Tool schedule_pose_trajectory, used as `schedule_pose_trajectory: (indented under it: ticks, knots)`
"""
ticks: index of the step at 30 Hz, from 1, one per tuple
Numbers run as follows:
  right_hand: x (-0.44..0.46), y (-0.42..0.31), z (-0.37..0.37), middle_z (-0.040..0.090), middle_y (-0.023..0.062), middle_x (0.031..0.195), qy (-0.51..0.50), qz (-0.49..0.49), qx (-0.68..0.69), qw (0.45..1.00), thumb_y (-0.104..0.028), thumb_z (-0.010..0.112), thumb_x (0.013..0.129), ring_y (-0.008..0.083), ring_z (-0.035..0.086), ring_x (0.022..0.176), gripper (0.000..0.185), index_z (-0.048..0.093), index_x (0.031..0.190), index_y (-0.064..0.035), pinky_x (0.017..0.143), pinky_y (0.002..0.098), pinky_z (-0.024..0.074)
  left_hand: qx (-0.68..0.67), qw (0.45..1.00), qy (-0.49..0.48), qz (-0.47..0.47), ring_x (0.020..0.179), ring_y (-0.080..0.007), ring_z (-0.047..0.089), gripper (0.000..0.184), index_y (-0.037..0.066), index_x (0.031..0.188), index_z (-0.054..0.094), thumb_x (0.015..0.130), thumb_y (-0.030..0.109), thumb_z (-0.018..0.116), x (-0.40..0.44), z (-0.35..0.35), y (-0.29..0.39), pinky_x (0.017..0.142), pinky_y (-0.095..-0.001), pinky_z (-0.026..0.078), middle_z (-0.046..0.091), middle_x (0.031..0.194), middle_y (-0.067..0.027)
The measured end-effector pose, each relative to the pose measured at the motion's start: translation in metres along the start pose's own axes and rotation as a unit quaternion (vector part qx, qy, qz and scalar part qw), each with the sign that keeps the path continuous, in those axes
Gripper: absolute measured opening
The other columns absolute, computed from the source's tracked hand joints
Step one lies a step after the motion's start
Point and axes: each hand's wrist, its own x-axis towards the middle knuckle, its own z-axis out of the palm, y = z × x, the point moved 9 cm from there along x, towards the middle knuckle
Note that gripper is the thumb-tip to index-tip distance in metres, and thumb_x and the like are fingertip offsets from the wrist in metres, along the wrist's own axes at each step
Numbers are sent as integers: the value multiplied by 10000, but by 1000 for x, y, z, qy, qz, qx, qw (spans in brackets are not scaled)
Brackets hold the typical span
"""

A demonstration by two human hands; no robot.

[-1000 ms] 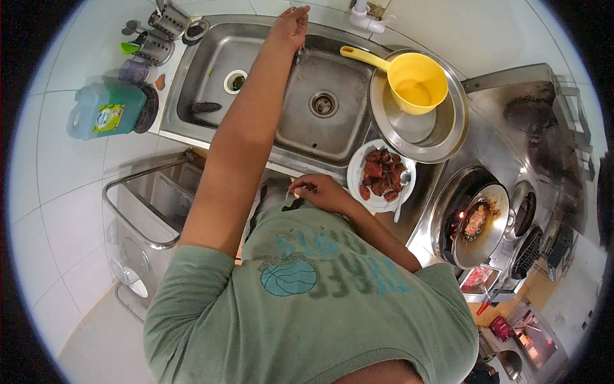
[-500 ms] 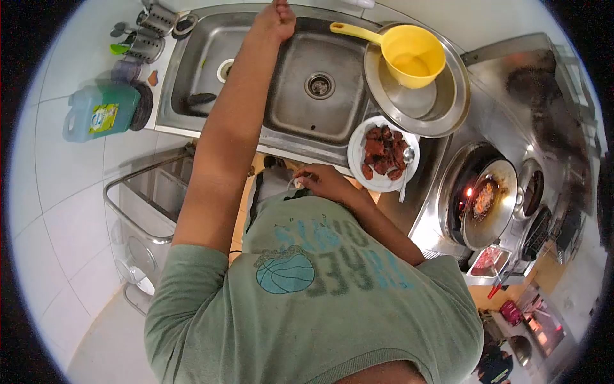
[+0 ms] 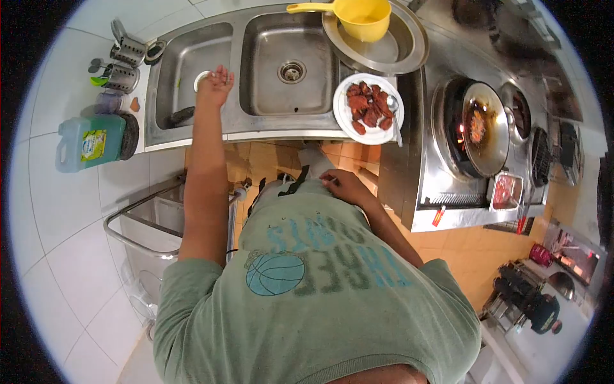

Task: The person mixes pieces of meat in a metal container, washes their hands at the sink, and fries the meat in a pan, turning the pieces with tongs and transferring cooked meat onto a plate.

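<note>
My left hand is over the left basin of the steel sink, palm partly up and fingers apart, with nothing seen in it. Just beside it shows a white ring on the basin floor. A dark oblong thing lies nearer the basin's front edge. My right hand is at my waist, against my grey trousers, fingers curled and pinched. A small pale bit shows at its fingertips, too small to name.
A white plate of dark red meat pieces with a spoon stands right of the sink. Behind it, a yellow dipper sits in a metal basin. A pan is on the stove. A green jug stands left.
My left hand has come back from the sink's far edge to the left basin, and its fingers have opened. My right hand stays at my waist. The view has shifted.
</note>
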Motion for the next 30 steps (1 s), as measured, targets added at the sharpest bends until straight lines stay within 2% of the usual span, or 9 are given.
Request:
schedule_pose_trajectory:
  ticks: [5,7,11,16,18,20,22,24,30]
  knots:
    - [-64,10,17,628,167,1014,52,30,33,998,-272,553,871,327,594,944,298,620,1029,-27,869,392,452,-102,947,-303,-19,1052,-305,522,262,58,1043,562,833,199,495,-73,24,39,939,-459,401,565,1128,-134]
    - [-86,18,22,617,168,1050,84,34,-4,996,-269,555,869,328,573,991,303,619,1034,-23,890,393,439,64,986,-144,61,1062,-293,527,343,54,1085,564,818,267,529,-10,-56,43,949,-424,381,572,1139,-128]
    - [-115,41,33,596,177,1090,132,54,-35,989,-281,543,876,336,532,1064,321,617,1057,-27,933,407,408,750,643,63,146,1082,-271,537,520,47,1169,567,790,402,597,41,-109,68,970,-353,343,587,1160,-116]
    - [-128,63,47,590,189,1097,54,30,-27,998,-345,467,914,350,518,1090,385,600,1115,-45,945,417,401,646,734,-124,171,1142,-195,467,486,99,1266,506,871,379,551,-95,-53,39,969,-305,320,562,1210,-82]
    - [-127,88,56,583,189,1123,5,43,-51,998,-381,426,929,353,514,1101,424,587,1143,-53,949,410,400,364,919,-152,-1,1217,-216,418,511,125,1328,431,881,342,549,-159,-62,10,1040,-350,265,488,1305,-59]
    - [-126,87,53,552,195,1179,-99,74,-55,991,-382,443,929,350,491,1136,448,539,1207,-45,975,400,377,16,933,-354,-65,1280,-220,348,526,139,1365,367,895,318,521,-169,-97,-16,1089,-439,204,406,1378,-43]
    - [-132,102,50,538,200,1205,-163,99,-63,979,-387,455,925,349,481,1152,474,514,1239,-37,987,395,368,196,975,-102,-16,1261,-216,371,495,127,1340,406,903,332,515,-138,-221,-63,1065,-422,235,420,1368,-46]
    - [-137,132,48,540,206,1202,-183,117,-70,974,-396,463,915,351,486,1149,493,511,1242,-31,984,396,373,511,851,102,-68,1242,-212,395,470,115,1314,444,910,347,509,-159,-335,-112,1042,-405,266,435,1357,-49]
    - [-169,145,-2,597,177,1123,-158,-54,-45,985,-436,509,875,313,571,1036,502,552,1177,-36,913,403,437,631,766,17,-121,1173,-196,473,417,78,1217,564,919,366,519,-286,-361,-206,963,-350,355,491,1308,-51]
